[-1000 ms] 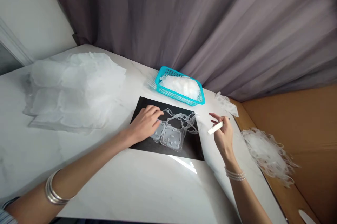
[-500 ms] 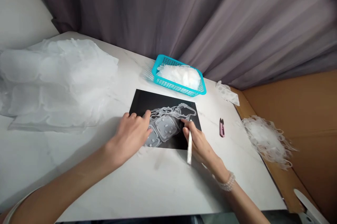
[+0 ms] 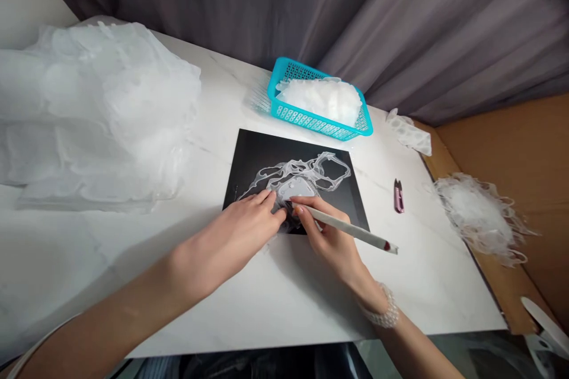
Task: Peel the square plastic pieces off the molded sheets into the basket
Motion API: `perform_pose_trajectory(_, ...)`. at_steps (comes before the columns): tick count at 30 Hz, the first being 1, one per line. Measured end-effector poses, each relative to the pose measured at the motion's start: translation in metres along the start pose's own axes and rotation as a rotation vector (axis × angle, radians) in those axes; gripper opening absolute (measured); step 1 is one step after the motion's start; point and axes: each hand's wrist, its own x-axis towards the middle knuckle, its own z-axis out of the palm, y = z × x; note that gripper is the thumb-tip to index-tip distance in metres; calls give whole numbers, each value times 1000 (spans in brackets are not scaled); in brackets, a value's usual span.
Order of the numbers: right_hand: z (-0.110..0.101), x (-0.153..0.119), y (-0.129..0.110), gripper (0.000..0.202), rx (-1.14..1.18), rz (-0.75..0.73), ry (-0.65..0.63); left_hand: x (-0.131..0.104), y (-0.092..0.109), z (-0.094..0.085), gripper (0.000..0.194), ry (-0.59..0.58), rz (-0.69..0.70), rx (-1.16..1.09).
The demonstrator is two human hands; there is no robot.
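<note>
A clear, rubbery molded sheet (image 3: 297, 188) with rounded panels and small bumps lies on a black board (image 3: 253, 153). Lacy cut-out strips (image 3: 333, 180) trail from its far side. My left hand (image 3: 253, 213) rests with its fingers stretched on the sheet's near left part, covering some of it. In my right hand (image 3: 331, 236) is a long white pen-like tool (image 3: 355, 229), gripped close to its working end. That end meets the sheet beside my left thumb, and the fingers hide its tip.
A turquoise basket (image 3: 306, 121) of white translucent pieces (image 3: 324, 100) stands behind the board. Layered clear sheets (image 3: 111, 112) are stacked at left. To the right lie pink thread snips (image 3: 399, 196), a tangle of stringy scraps (image 3: 480, 213) and a small clear piece (image 3: 409, 131).
My right hand has moved left, close to my left hand, and the tool's rear end has swung out to the right. More of the lacy strips shows; the view has shifted.
</note>
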Motion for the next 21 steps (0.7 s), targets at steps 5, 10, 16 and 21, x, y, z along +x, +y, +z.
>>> perform_pose_trajectory(5, 1, -1, -2, 18, -106, -111, 6, 0, 0, -3, 49, -28, -32, -48)
perform_pose_trajectory(10, 5, 2, -5, 18, -174, -150, 37, -1, -1, 15, 50, 37, -38, -68)
perform_pose_trajectory(16, 15, 0, -9, 19, -295, -172, 70, -2, 0, 26, 46, 95, -78, -118)
perform_pose_trajectory(21, 17, -16, -4, 21, -330, -260, 108, 0, 0, 24, 43, 115, -89, -97)
